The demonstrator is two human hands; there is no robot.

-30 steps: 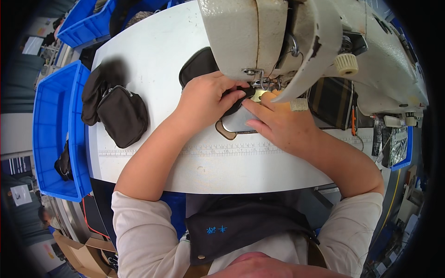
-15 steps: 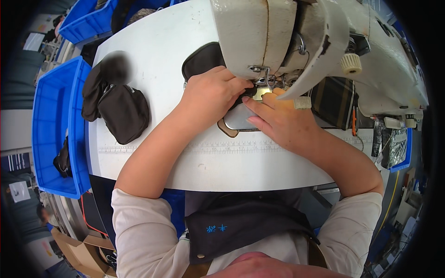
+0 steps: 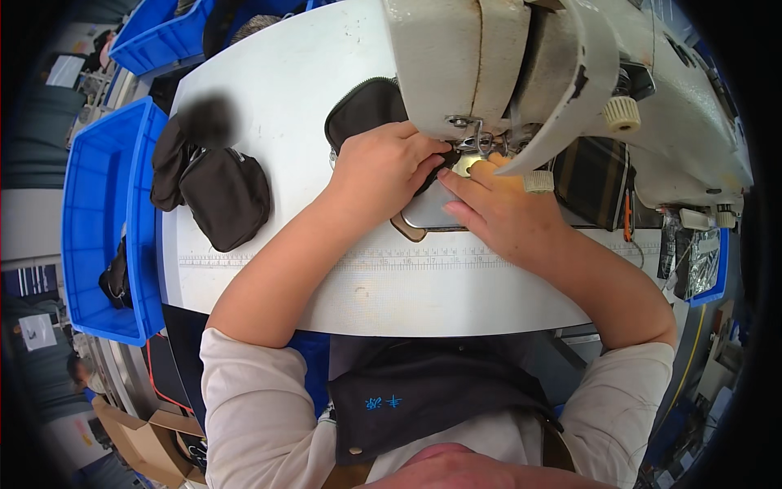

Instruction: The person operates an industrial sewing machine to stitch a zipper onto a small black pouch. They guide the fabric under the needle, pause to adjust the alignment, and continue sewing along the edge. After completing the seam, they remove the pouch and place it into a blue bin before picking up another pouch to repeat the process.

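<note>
A dark pouch with a zipper along its edge (image 3: 366, 112) lies at the left of the white sewing machine's (image 3: 444, 61) head. My left hand (image 3: 383, 171) rests over the pouch, its fingers closed on dark fabric beside the presser foot (image 3: 481, 145). Opposite it, my right hand (image 3: 513, 208) lies low over the metal plate (image 3: 432, 209), index finger and thumb stretched out and apart. That index fingertip is at the edge of the dark fabric. Lamp light falls on its other fingers, partly hidden behind the machine's curved guard.
Dark pouches (image 3: 224, 200) lie on the white table (image 3: 326, 297) at left. A blue bin (image 3: 114, 220) stands beyond the table's left edge, another blue bin (image 3: 159, 41) farther back. An orange-handled tool (image 3: 628, 214) sits at right near dark striped fabric (image 3: 590, 181).
The whole view has shifted slightly, so things appear a little farther right. Both hands stay at nearly the same place by the presser foot.
</note>
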